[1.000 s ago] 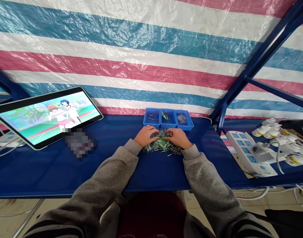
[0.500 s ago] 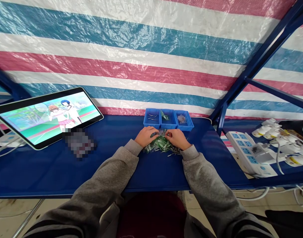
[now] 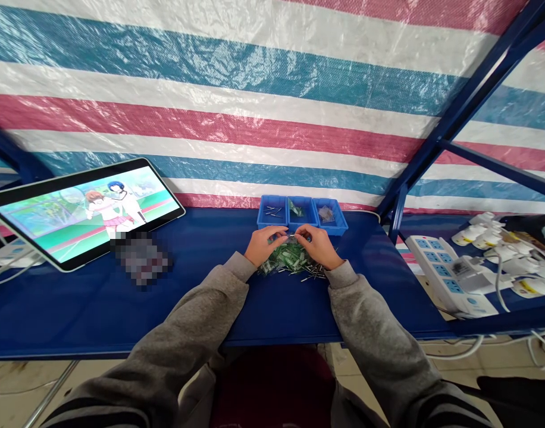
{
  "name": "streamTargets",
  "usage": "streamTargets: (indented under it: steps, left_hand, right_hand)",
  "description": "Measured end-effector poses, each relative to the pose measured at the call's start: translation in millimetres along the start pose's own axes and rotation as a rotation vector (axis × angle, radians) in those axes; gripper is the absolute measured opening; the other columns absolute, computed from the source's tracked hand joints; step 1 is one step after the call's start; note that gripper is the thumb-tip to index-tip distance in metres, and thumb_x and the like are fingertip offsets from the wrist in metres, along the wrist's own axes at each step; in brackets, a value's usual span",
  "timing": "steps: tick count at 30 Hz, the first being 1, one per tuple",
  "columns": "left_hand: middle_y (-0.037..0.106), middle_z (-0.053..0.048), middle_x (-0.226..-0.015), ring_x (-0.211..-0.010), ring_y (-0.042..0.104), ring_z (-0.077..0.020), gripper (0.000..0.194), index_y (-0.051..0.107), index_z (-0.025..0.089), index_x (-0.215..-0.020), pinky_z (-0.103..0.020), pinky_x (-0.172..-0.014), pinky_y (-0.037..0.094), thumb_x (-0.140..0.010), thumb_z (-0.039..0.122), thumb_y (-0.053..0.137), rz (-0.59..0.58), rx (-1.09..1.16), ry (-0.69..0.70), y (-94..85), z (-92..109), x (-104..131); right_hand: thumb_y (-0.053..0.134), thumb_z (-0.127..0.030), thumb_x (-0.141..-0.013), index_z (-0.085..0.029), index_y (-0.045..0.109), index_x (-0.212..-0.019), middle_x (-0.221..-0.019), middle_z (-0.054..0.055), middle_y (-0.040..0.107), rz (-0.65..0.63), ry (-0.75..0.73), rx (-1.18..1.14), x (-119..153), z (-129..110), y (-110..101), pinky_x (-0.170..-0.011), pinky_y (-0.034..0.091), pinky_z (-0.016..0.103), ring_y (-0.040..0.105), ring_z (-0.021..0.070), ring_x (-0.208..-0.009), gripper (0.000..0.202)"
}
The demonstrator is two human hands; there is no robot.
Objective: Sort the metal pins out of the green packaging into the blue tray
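Over a heap of small green and clear packets and metal pins (image 3: pixel 290 258), my left hand (image 3: pixel 266 245) and my right hand (image 3: pixel 318 245) face each other, fingertips bent inward. Both hands are pinched on something too small to make out, just above the heap's far edge. Behind them stand three joined blue bins: the left bin (image 3: pixel 272 221) has a few metal pins, the middle bin (image 3: pixel 303 220) a green packet, and the right bin (image 3: pixel 332 227) clear packets.
A tablet (image 3: pixel 89 211) showing a cartoon leans at the left, with a blurred item (image 3: pixel 144 260) before it. On the right are a power strip (image 3: pixel 446 276), chargers and white bottles (image 3: pixel 471 233). A blue frame post (image 3: pixel 397 214) rises behind the table's right side.
My hands have lifted slightly from the heap, and more of the green packets shows between them. The fingers of my left hand are less buried in the packets.
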State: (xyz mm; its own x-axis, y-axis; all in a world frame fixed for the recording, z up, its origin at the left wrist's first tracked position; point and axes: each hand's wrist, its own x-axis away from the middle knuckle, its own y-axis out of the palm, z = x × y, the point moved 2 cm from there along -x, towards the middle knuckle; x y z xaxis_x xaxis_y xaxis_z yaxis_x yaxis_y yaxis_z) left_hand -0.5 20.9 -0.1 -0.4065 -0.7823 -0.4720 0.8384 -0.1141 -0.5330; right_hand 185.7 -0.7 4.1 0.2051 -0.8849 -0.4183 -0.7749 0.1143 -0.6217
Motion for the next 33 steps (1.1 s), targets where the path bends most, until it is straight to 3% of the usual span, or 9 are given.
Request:
streamTargets:
  steps: [5,10,16,22,27,33]
  left_hand:
    - [0.074,-0.008,-0.088,-0.078,0.067,-0.023,0.035,0.073,0.019,-0.085,-0.035,-0.072,0.054,-0.086,0.05,0.057,0.044,0.049,-0.023,-0.5,5.0,1.1]
    - [0.073,-0.007,-0.087,-0.076,0.066,-0.0211,0.033,0.071,0.018,-0.095,-0.031,-0.067,0.052,-0.082,0.048,0.065,0.107,0.09,-0.023,-1.0,7.1,0.7]
    - [0.072,-0.007,-0.08,-0.069,0.063,-0.0191,0.028,0.072,0.019,-0.082,-0.031,-0.067,0.05,-0.085,0.045,0.061,0.086,0.041,0.032,-1.6,11.4,0.9]
    - [0.073,-0.006,-0.081,-0.069,0.063,-0.0186,0.033,0.072,0.018,-0.084,-0.03,-0.066,0.051,-0.088,0.048,0.057,0.168,0.034,0.005,-4.5,8.1,1.1]
    - [0.072,-0.005,-0.077,-0.067,0.064,-0.0166,0.038,0.07,0.017,-0.081,-0.027,-0.064,0.051,-0.09,0.05,0.052,0.14,0.033,0.01,-3.9,7.1,1.1]
    - [0.072,-0.004,-0.081,-0.067,0.063,-0.0151,0.031,0.07,0.017,-0.086,-0.025,-0.065,0.051,-0.088,0.046,0.058,0.151,0.033,0.065,-3.2,9.9,1.2]
  right_hand:
    - [0.059,-0.036,-0.085,-0.02,0.066,-0.08,-0.074,0.003,0.069,0.061,0.03,-0.134,0.6,-6.6,-1.1,-0.063,0.047,0.028,0.061,0.0172,-0.066,0.018]
    - [0.062,-0.039,-0.083,-0.019,0.067,-0.079,-0.074,0.004,0.07,0.07,0.044,-0.212,1.8,-7.6,0.7,-0.063,0.047,0.029,0.061,0.0172,-0.066,0.021]
    - [0.062,-0.037,-0.083,-0.019,0.069,-0.078,-0.072,0.003,0.069,0.062,0.053,-0.261,2.2,-7.7,2.7,-0.062,0.047,0.029,0.061,0.017,-0.063,0.02]
    - [0.064,-0.037,-0.081,-0.018,0.07,-0.082,-0.078,0.005,0.072,0.127,0.081,-0.28,2.1,-6.7,0.3,-0.063,0.049,0.029,0.062,0.0173,-0.065,0.02]
    - [0.059,-0.044,-0.085,-0.019,0.067,-0.078,-0.071,0.003,0.068,0.13,0.071,-0.268,1.9,-6.9,0.5,-0.061,0.048,0.028,0.06,0.016,-0.06,0.028]
    - [0.053,-0.046,-0.089,-0.02,0.061,-0.073,-0.063,0.0,0.061,0.097,0.055,-0.231,2.8,-9.7,1.5,-0.059,0.045,0.028,0.057,0.0151,-0.057,0.032]
